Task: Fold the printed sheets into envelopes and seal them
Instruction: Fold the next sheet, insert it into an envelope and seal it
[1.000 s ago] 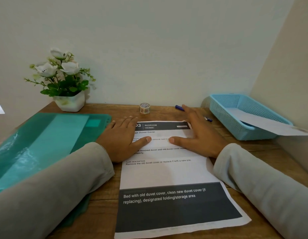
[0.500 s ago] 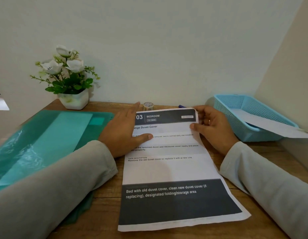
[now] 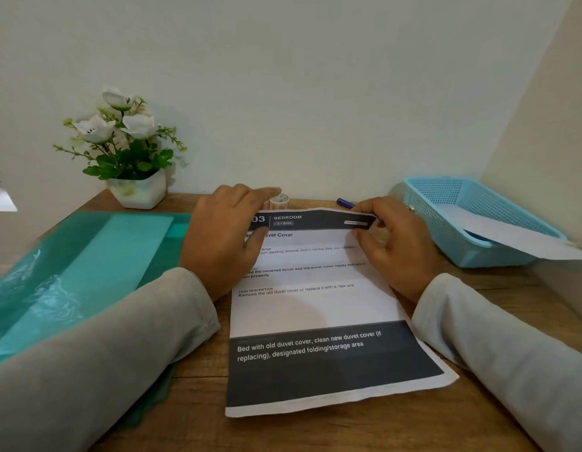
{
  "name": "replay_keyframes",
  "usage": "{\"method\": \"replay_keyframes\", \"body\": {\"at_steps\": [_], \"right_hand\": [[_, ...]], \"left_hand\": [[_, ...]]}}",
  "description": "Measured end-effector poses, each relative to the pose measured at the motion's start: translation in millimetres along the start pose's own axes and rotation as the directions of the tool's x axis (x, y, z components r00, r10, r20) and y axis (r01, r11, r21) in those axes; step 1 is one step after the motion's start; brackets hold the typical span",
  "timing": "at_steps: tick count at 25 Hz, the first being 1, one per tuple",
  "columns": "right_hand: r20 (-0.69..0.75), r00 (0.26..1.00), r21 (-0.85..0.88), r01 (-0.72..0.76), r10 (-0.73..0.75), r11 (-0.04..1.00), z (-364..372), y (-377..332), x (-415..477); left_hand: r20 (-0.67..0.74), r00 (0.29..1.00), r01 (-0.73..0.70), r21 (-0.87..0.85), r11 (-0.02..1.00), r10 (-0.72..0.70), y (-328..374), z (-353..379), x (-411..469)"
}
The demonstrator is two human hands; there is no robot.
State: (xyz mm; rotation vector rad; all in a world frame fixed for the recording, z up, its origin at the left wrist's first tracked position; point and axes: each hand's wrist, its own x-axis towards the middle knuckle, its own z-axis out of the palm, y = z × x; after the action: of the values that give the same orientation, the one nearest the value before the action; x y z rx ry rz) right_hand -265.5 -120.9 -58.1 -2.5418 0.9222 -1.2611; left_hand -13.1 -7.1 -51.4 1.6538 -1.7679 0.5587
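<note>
Printed sheet (image 3: pixel 315 308) flat on desk, far edge lifted, dark bands

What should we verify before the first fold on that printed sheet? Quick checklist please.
1. Right hand grips the far right corner of the white printed sheet: ok, corner pinched and lifted.
2. Left hand holds the sheet's far left part: ok, though whether it pins or pinches, cannot tell.
3. Near edge flat on the brown wooden desk: ok.
4. Fold path clear: ok, nothing lies on the sheet.
5. Small patterned tape roll within reach for sealing: ok, behind the sheet by the wall.
6. Sheet square to the desk edge: not ok, it lies slightly skewed.
</note>
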Motion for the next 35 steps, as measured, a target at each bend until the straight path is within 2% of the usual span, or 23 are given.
{"method": "replay_keyframes", "body": {"at_steps": [2,4,8,12,14,18,22,25,28,30,35], "right_hand": [[0.008,0.995,-0.097,0.103,-0.103,0.990,2,0,1],[0.048,0.989,-0.150,0.149,-0.143,0.977,4,2,1],[0.112,0.985,-0.195,0.150,-0.130,0.969,3,5,0],[0.276,0.961,-0.143,0.068,-0.026,0.987,2,4,-1],[0.369,0.929,-0.115,0.068,-0.021,0.991,2,1,-1],[0.509,0.860,-0.164,0.054,0.037,0.985,-1,-9,-1],[0.650,0.753,-0.261,0.091,0.105,0.961,4,-28,-3],[0.739,0.661,-0.274,0.116,0.132,0.955,13,-42,-5],[0.787,0.602,-0.278,0.146,0.138,0.949,18,-46,-5],[0.793,0.587,-0.306,0.148,0.165,0.941,18,-45,-3],[0.746,0.596,-0.415,0.070,0.296,0.907,12,-30,2]], "left_hand": [[-0.011,0.997,-0.082,0.039,0.996,0.082,0,-1,1],[0.012,0.993,-0.118,0.027,0.993,0.118,2,-2,1],[0.120,0.990,-0.071,-0.040,0.997,0.075,2,1,-2],[0.342,0.935,-0.101,0.002,0.995,0.094,-2,7,-5],[0.468,0.881,-0.081,0.008,0.997,0.068,1,5,-4],[0.590,0.807,-0.017,-0.012,1.000,0.020,6,4,0],[0.612,0.791,-0.033,0.073,0.997,-0.019,10,10,-3],[0.644,0.765,-0.030,0.055,0.998,-0.012,20,12,-4],[0.730,0.684,-0.006,0.017,1.000,-0.009,24,12,-4],[0.767,0.641,-0.020,0.051,0.999,-0.026,23,11,-3],[0.777,0.614,0.006,0.168,0.986,-0.136,14,9,1]]}}
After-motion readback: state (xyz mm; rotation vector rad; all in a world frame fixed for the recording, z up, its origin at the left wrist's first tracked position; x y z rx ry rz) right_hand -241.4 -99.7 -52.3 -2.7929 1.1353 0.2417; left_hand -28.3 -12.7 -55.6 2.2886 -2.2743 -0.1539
